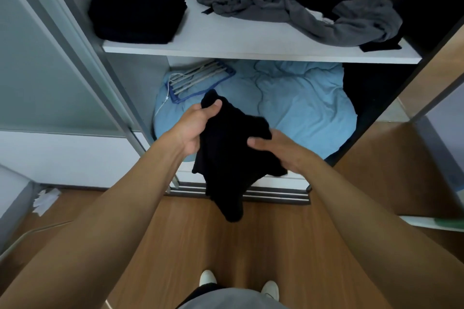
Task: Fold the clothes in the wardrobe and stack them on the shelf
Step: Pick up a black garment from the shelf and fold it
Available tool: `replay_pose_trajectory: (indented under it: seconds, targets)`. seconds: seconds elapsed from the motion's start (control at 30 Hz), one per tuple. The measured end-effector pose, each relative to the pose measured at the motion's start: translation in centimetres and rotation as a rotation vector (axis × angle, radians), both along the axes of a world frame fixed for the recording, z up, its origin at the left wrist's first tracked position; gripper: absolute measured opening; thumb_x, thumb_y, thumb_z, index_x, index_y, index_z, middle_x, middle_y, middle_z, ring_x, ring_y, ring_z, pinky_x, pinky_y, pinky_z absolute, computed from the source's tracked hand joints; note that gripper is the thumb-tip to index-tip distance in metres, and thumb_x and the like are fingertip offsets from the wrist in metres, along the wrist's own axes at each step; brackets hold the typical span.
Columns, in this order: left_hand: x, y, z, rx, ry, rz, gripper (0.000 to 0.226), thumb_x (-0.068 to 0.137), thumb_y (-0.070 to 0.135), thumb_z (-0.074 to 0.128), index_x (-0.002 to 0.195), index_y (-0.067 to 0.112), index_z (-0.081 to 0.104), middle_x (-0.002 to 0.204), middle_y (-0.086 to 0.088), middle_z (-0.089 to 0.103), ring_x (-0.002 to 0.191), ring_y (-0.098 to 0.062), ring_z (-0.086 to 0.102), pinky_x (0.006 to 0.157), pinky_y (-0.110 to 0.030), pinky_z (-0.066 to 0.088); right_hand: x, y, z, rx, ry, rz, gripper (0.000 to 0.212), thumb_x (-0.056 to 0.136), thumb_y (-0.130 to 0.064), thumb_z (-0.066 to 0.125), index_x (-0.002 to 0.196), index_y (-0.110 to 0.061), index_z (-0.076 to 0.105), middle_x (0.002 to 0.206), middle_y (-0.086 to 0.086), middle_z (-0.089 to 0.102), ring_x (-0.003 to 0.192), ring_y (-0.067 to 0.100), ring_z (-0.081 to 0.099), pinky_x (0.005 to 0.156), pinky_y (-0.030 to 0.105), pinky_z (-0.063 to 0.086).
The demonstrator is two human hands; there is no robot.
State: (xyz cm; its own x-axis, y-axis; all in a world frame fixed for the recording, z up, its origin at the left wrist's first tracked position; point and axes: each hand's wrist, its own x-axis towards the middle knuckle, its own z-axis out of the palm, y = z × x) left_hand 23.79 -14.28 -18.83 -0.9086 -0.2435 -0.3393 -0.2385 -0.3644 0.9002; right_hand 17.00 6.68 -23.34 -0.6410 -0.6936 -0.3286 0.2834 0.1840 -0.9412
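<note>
Black garment [226, 158] hanging crumpled in front of the open wardrobe, left hand [198, 128] gripping its upper edge, right hand [278, 148] pinching its right side, folded black stack [136, 10] and loose grey clothes [288, 7] lying on the white shelf [251, 54] above

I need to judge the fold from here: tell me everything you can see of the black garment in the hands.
The black garment is soft, matte cloth, unfolded and bunched, held below and in front of the shelf. The left hand grips an upper corner, thumb over the cloth; the right hand grips its right edge. Its lower end dangles free above the wooden floor. Its type cannot be told.
</note>
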Motion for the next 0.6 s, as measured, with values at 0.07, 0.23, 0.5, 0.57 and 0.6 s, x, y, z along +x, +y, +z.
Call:
replay_pose_trajectory:
  seconds: [0.07, 0.23, 0.5, 0.57, 0.6]
  targets:
    - [-0.5, -0.2, 0.7, -0.003, -0.01, -0.007, 0.017, 0.098, 0.025, 0.064, 0.093, 0.009, 0.067, 0.082, -0.008, 0.077, 0.075, -0.02, 0.075, 0.062, -0.03, 0.059, 0.7, -0.4, -0.4, -0.026, 0.028, 0.031, 0.062, 0.077, -0.024, 0.084, 0.133, -0.017, 0.058, 0.121, 0.004, 0.071, 0.113, 0.019, 0.067, 0.099, 0.031, 0.052]
    - [-1.1, -1.7, 1.1, -0.057, -0.129, 0.024, 0.019, 0.094, 0.025, 0.069, 0.1, 0.008, 0.066, 0.087, -0.01, 0.076, 0.073, -0.021, 0.076, 0.059, -0.031, 0.06, 0.9, -2.0, 1.1, -0.107, 0.092, -0.187, 0.039, 0.077, -0.021, 0.078, 0.113, -0.014, 0.067, 0.105, 0.006, 0.076, 0.101, 0.022, 0.072, 0.092, 0.035, 0.057]
    - [-2.0, -2.0, 1.3, -0.013, -0.34, -0.079, 0.023, 0.095, 0.029, 0.066, 0.091, 0.007, 0.069, 0.075, -0.008, 0.075, 0.059, -0.019, 0.073, 0.051, -0.029, 0.058, 1.2, -2.5, 2.4, -0.104, -0.026, -0.198, 0.036, 0.089, -0.027, 0.075, 0.121, -0.017, 0.064, 0.11, 0.003, 0.076, 0.103, 0.019, 0.072, 0.089, 0.03, 0.057]
    - [-1.9, -1.9, 1.3, -0.065, -0.313, -0.134, 0.02, 0.095, 0.026, 0.067, 0.093, 0.006, 0.069, 0.078, -0.009, 0.075, 0.063, -0.02, 0.074, 0.053, -0.03, 0.058, 1.4, -2.4, 2.5, -0.102, -0.102, -0.135, 0.051, 0.086, -0.035, 0.075, 0.131, -0.017, 0.059, 0.118, 0.004, 0.073, 0.109, 0.019, 0.07, 0.096, 0.032, 0.054]
    - [-1.9, -1.8, 1.3, -0.088, -0.294, -0.163, 0.02, 0.095, 0.025, 0.067, 0.094, 0.005, 0.069, 0.08, -0.009, 0.076, 0.066, -0.021, 0.074, 0.055, -0.03, 0.059, 1.5, -2.6, 2.6, -0.087, -0.108, -0.102, 0.056, 0.083, -0.036, 0.077, 0.132, -0.019, 0.057, 0.119, 0.003, 0.073, 0.109, 0.018, 0.07, 0.096, 0.032, 0.054]
